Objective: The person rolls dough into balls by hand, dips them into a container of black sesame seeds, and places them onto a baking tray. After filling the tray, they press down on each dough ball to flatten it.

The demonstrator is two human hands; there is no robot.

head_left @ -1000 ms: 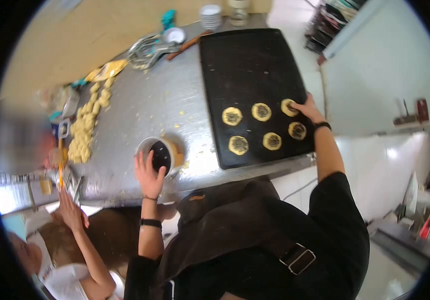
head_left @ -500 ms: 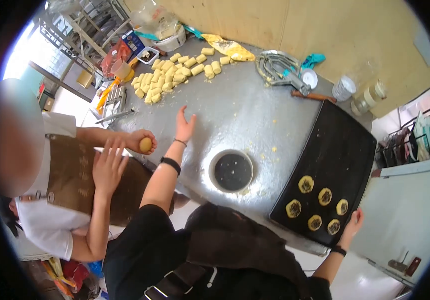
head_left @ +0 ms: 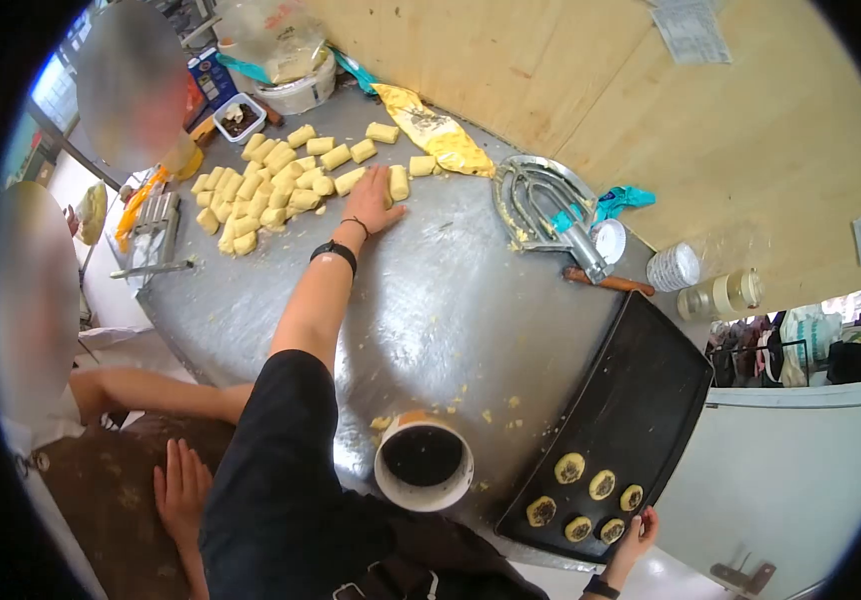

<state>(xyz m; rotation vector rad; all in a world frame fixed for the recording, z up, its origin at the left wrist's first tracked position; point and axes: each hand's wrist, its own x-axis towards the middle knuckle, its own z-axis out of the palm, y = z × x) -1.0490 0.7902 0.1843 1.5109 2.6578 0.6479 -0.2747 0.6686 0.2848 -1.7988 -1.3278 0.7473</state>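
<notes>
Dough logs, pale yellow, stubby, grip unclear for left fingers, right fingers

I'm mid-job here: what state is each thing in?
Dough pieces: loose, piled
Left hand: at dough pieces, grip unclear
Tray: flat, partly filled
Rounds: flattened, topped, six
Right hand: at tray's edge, grip unclear
Bowl: open, dark contents
Yellow bag: crumpled, lying
Beater: lying
Table: crumb-strewn

Left hand stretches far forward, right hand low, well apart
</notes>
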